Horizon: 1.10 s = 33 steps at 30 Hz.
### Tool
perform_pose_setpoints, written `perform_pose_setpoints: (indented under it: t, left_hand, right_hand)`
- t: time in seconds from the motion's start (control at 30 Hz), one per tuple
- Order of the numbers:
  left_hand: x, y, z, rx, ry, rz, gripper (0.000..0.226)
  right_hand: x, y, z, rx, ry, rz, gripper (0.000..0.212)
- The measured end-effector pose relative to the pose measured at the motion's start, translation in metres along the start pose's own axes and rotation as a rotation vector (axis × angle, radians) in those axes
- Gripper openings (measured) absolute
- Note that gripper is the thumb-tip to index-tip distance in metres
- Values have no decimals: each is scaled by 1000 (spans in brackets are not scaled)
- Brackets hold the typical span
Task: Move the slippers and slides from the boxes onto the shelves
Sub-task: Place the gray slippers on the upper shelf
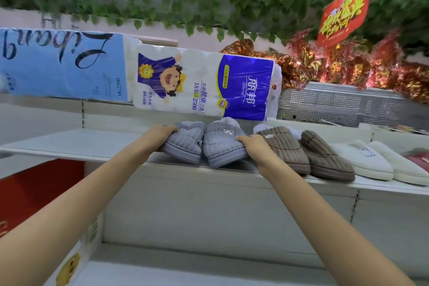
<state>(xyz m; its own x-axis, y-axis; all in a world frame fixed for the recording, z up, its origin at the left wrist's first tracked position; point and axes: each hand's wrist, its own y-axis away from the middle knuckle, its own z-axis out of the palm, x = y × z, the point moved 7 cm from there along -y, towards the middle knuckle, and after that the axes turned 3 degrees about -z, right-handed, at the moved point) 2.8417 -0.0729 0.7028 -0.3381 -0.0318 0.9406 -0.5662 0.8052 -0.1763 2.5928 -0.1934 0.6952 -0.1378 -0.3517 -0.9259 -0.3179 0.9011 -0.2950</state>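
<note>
**Seating the grey pair on the shelf**

The grey slippers sit side by side at the front of the white shelf, their soles just overhanging its edge. The left hand curls over the outer side of the left slipper; the right hand grips the outer side of the right one, so the pair is squeezed between them. To finish well, I would push both slippers back together until the soles rest fully on the shelf, in line with the brown pair just beside them, then let go.

The slippers are ribbed, soft-looking fabric with thick soles, each with a small panda badge on top. Past the brown pair lies a white pair. Tissue packs stand above.
</note>
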Motion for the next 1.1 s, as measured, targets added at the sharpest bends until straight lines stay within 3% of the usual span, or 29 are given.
perform_pose_setpoints:
  t: [0.17, 0.33, 0.43, 0.63, 0.73, 0.83, 0.9, 1.0, 1.1]
  left_hand:
    - [0, -8, 2, -14, -172, 37, 23]
    - [-9, -8, 9, -29, -333, 97, 35]
    - [-9, -10, 13, -40, -312, 102, 35]
    - [-9, -17, 18, -20, -345, 135, 34]
    - [-9, -15, 13, 69, -410, 148, 37]
    - [3, 6, 4, 266, -469, 282, 38]
    - [17, 28, 6, 315, -416, 444, 36]
    - [37, 69, 20, 238, -314, 675, 32]
    - [50, 108, 44, 113, -238, 816, 31]
  right_hand:
    - [2, -6, 6, 16, 54, 6, 35]
    - [5, -8, 14, -15, 85, 9, 10]
    - [9, -12, 15, -23, 101, -13, 25]
    - [8, -15, 8, -12, 142, -32, 31]
    - [7, -11, 6, 18, 160, -71, 31]
    - [3, -3, 4, 17, 238, -185, 18]
    - [-5, 8, -2, 18, 291, -298, 30]
    - [-26, 38, -14, 10, 360, -539, 43]
    - [-33, 71, -32, -34, 387, -752, 42]
